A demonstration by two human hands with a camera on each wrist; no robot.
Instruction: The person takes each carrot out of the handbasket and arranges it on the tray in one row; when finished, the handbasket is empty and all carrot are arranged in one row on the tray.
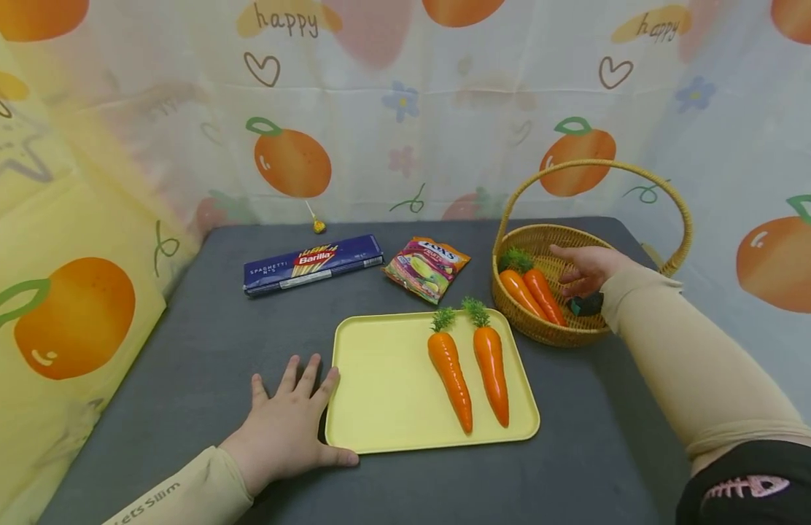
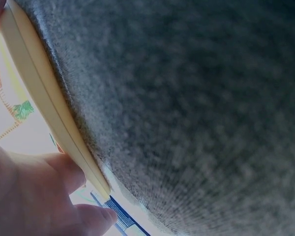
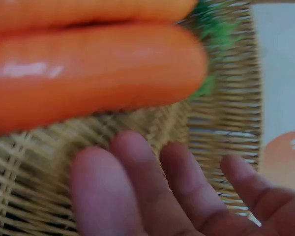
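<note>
My left hand (image 1: 287, 423) lies with fingers spread along the left edge of a yellow tray (image 1: 379, 379), thumb at its front corner and little contact beyond the rim. Two orange carrots (image 1: 450, 372) with green tops lie side by side on the tray's right half. My right hand (image 1: 592, 266) reaches into a wicker basket (image 1: 556, 337) at the right, under its tall handle. Two more carrots (image 1: 543, 293) rest inside there. In the right wrist view, the loosely extended fingers (image 3: 103, 187) hold nothing and are just beside the nearer carrot (image 3: 98, 73).
A blue Barilla spaghetti box (image 1: 313, 264) and an orange Fox's candy bag (image 1: 428, 268) lie behind the tray. A yellow lollipop (image 1: 319, 226) is at the table's back edge. A patterned curtain (image 1: 458, 109) surrounds the grey table (image 1: 182, 379).
</note>
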